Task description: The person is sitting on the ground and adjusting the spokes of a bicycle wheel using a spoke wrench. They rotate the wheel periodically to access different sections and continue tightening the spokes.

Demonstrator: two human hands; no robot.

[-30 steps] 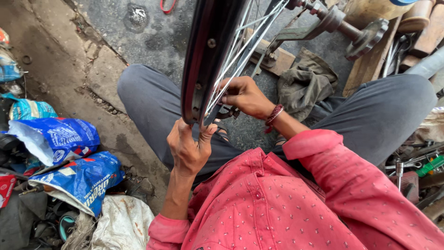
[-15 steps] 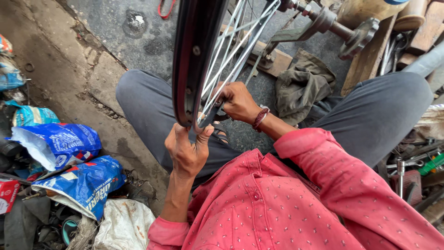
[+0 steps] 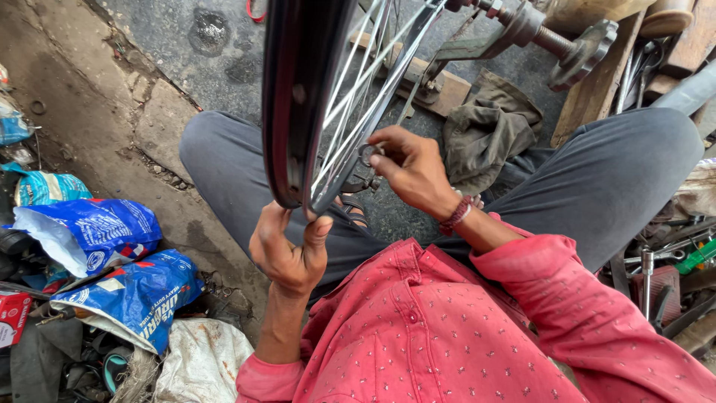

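Sitting cross-legged on the ground, the person had a black bicycle wheel rim with silver wire spokes (image 3: 298,112) stood upright between the knees, probably so both sides stayed reachable. The left hand (image 3: 289,250) was under the rim's lowest point, fingers and thumb wrapped up around its edge, wrist bent back, basically propping the thing steady. The right hand (image 3: 412,170) came in from the rim's right side, fingers pinched on a small round metal spoke tool (image 3: 368,154) pressed against the spokes near the rim, forearm angled across the lap, red thread band on the wrist.

Beyond the rim, a steel axle with a toothed cog (image 3: 556,37) stuck out. Right of the rim lay a crumpled olive rag (image 3: 488,134). Left of it, blue plastic bags (image 3: 112,261) were heaped on the dirt.
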